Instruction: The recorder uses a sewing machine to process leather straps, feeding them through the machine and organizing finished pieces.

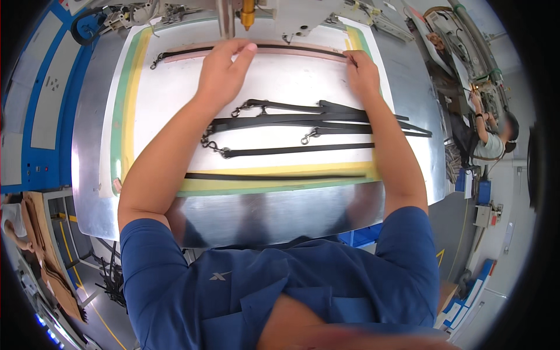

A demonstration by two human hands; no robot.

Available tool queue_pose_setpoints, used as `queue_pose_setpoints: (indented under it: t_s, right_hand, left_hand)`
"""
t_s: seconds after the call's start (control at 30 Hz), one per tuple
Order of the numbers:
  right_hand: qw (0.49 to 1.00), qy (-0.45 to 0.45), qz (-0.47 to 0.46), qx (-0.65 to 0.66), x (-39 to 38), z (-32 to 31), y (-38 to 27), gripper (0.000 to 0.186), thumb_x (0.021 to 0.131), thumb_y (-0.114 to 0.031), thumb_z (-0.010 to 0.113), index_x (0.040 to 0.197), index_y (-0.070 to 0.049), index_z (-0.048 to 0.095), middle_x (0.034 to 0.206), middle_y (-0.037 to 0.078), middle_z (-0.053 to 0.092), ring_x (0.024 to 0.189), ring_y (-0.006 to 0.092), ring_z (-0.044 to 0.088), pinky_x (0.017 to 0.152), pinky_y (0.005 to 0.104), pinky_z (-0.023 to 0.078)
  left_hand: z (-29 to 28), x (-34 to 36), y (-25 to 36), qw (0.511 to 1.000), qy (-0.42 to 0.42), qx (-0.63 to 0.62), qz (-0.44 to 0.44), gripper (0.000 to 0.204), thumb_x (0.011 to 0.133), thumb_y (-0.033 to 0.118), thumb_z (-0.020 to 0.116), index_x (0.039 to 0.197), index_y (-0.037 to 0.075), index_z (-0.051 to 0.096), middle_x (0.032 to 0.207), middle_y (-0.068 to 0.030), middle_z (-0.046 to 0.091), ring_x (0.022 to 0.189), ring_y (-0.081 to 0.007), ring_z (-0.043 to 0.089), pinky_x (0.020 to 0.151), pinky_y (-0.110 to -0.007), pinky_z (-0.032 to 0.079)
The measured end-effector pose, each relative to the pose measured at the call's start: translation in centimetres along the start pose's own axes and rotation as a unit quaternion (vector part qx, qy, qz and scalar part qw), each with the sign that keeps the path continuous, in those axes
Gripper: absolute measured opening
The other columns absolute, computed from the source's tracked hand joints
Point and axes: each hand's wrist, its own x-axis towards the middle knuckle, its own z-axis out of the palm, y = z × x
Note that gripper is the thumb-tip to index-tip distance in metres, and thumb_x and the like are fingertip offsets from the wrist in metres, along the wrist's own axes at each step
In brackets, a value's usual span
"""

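Note:
A long black strap (303, 49) with a metal snap hook (156, 61) at its left end lies along a pinkish strip (274, 51) at the far side of the white work surface. My left hand (224, 69) is on the strap left of its middle, thumb and forefinger closed together at it. With bent fingers, my right hand (363, 73) pinches the strap's right end. Between my forearms and partly under the right one lie several black straps (280, 119) with metal snap hooks. Closer to me, another black strap (262, 177) stretches along the yellow border.
Above my left hand hangs a machine head with a brass-coloured nozzle (248, 17). The white board has yellow and green tape edges (129, 87) and sits on a shiny metal table (256, 216). A blue cabinet (44, 99) stands left; another person (493, 137) works at far right.

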Motion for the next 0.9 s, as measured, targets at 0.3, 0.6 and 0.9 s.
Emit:
queue_pose_setpoints:
  t_s: [0.3, 0.6, 0.9]
  right_hand:
    - [0.965, 0.08, 0.0, 0.248, 0.8, 2.9, -10.8, 0.022, 0.102, -0.019, 0.062, 0.113, -0.005, 0.075, 0.103, 0.014, 0.074, 0.096, 0.0272, 0.069, 0.087, 0.0372, 0.054]
    - [0.95, -0.294, -0.057, 0.095, -0.8, -9.2, -3.2, 0.025, 0.093, -0.025, 0.076, 0.106, -0.004, 0.075, 0.093, 0.01, 0.073, 0.092, 0.0219, 0.066, 0.086, 0.0361, 0.051]
    - [0.943, -0.317, -0.037, 0.091, -2.6, -7.3, -2.3, 0.017, 0.084, -0.01, 0.079, 0.093, -0.001, 0.068, 0.091, 0.013, 0.068, 0.089, 0.0285, 0.064, 0.08, 0.0391, 0.051]
  left_hand:
    - [-1.7, -4.6, 3.2, 0.987, -0.038, -0.153, 0.022, 0.03, 0.104, 0.027, 0.066, 0.112, -0.001, 0.074, 0.105, -0.0101, 0.074, 0.099, -0.0187, 0.065, 0.093, -0.032, 0.05]
    - [-8.7, -5.1, 12.4, 0.94, -0.314, 0.06, 0.123, 0.04, 0.091, 0.03, 0.077, 0.121, 0.003, 0.072, 0.112, -0.0122, 0.072, 0.107, -0.0288, 0.066, 0.098, -0.039, 0.048]
    - [-16.1, -14.4, 5.5, 0.894, -0.343, 0.257, 0.131, 0.072, 0.068, 0.046, 0.09, 0.124, 0.007, 0.068, 0.122, -0.0129, 0.065, 0.118, -0.0367, 0.06, 0.104, -0.047, 0.045]
